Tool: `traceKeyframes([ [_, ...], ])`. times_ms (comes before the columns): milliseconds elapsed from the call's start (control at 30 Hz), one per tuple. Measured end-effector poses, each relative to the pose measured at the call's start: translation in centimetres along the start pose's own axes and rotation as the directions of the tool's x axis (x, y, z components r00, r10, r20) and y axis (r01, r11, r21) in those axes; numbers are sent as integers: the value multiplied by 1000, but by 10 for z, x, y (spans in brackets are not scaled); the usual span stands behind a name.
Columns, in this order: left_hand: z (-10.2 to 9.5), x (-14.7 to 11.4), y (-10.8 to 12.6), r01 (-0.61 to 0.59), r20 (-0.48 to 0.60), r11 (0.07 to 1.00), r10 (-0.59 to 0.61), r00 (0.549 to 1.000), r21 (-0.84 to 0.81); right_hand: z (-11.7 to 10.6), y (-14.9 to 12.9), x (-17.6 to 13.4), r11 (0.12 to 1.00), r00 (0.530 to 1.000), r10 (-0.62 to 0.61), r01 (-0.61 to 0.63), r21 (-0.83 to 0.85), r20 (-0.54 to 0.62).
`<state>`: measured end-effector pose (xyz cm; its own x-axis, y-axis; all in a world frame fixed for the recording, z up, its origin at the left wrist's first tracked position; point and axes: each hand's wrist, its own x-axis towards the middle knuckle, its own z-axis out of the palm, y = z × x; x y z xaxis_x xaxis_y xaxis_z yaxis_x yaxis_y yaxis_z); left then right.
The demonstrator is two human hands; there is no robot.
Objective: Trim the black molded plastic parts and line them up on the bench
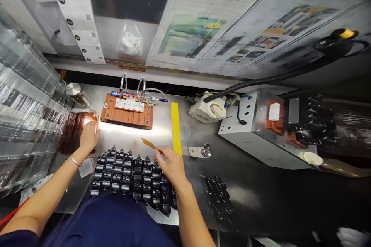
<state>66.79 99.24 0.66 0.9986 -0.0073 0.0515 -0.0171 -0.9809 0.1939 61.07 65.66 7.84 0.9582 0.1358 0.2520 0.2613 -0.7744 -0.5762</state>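
My right hand (171, 164) pinches a thin, flat amber strip (148, 142) with a pointed end, above the metal bench. Just below it are rows of black ribbed plastic parts (116, 171). My left hand (89, 137) is at the far left, on a glossy, see-through amber stack or box (77, 127). Its fingers are bent together at the stack's edge, and whatever they hold is hidden. Between and beyond the hands sits a reddish-brown fixture block (127, 117) with a white perforated bar (129, 104), metal hoses and a blue-handled valve.
Clear plastic trays (26, 96) are piled high on the left. A lidded metal cylinder (78, 94) stands behind the amber stack. Yellow tape (176, 127) marks the bench. On the right are a white device (207, 108), a grey machine box (249, 131) and more black parts (218, 198).
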Motion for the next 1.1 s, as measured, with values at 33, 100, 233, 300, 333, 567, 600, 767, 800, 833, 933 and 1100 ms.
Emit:
traceKeyframes([
  [33,-6,26,40,-149,11,987,150,989,-57,-1,5,2,1000,1000,-23,23,-12,-6],
  [100,-8,80,127,-413,93,904,423,901,-115,-5,12,8,997,997,-71,71,-37,14],
  [233,20,175,271,-548,213,830,557,803,-106,-19,17,18,985,978,-141,154,-76,152],
  [300,39,208,305,-560,256,821,568,782,-112,-26,18,21,983,965,-153,171,-68,213],
  [333,48,218,313,-572,276,811,582,765,-124,-28,19,23,982,960,-157,176,-64,234],
  [567,56,202,271,-642,319,708,706,632,-295,-18,24,45,974,923,-210,226,-11,324],
  [600,49,192,256,-612,312,708,705,637,-353,-14,25,51,976,919,-217,212,52,329],
  [767,10,141,142,294,599,527,626,500,-797,18,39,87,857,972,192,-233,460,133],
  [800,4,133,117,479,655,454,603,455,-751,28,44,94,766,938,328,-334,549,113],
  [833,0,127,93,604,687,365,555,470,-708,40,48,100,659,891,439,-407,632,116],
  [933,-8,117,49,730,730,142,312,608,-668,77,53,116,352,750,635,-496,794,187],
  [1100,-1,128,48,731,726,127,-93,682,-670,116,47,133,110,586,754,-559,822,297],
])
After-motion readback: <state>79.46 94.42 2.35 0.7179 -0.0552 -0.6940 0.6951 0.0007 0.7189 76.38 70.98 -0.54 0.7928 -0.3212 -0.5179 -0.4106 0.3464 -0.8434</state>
